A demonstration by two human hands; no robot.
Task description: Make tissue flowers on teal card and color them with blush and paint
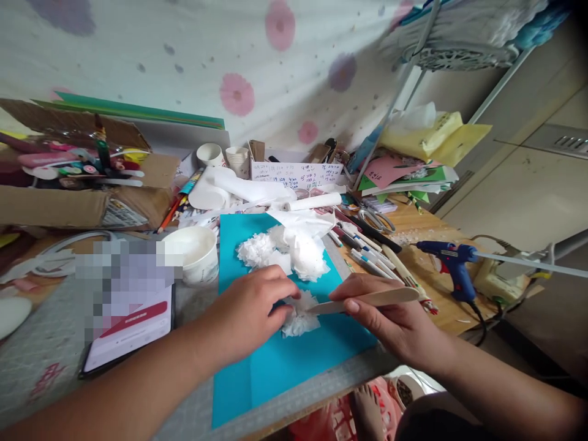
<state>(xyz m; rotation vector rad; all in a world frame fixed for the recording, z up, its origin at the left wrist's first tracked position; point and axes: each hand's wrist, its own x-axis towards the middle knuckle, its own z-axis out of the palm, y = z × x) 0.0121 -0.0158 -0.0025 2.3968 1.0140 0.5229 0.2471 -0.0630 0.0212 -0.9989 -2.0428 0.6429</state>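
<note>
A flat wooden craft stick (388, 297) is held between the thumb and fingers of my right hand (383, 318). Its far end touches a small crumpled piece of white tissue paper (303, 321) lying on a blue sheet (261, 383). My left hand (257, 306) grips the left edge of that piece with thumb and fingers. Just behind it on the same sheet sit a ruffled white paper clump (256, 250) and a rounder white paper bundle (309, 256).
To the left stand a white paper cup (201, 263) and a phone (133, 343). White paper rolls (315, 201) lie behind the sheet. Several pens (374, 263) are on the right, with scissors (376, 220) and a blue glue gun (452, 263) beyond. A cardboard box (78, 207) holds craft supplies.
</note>
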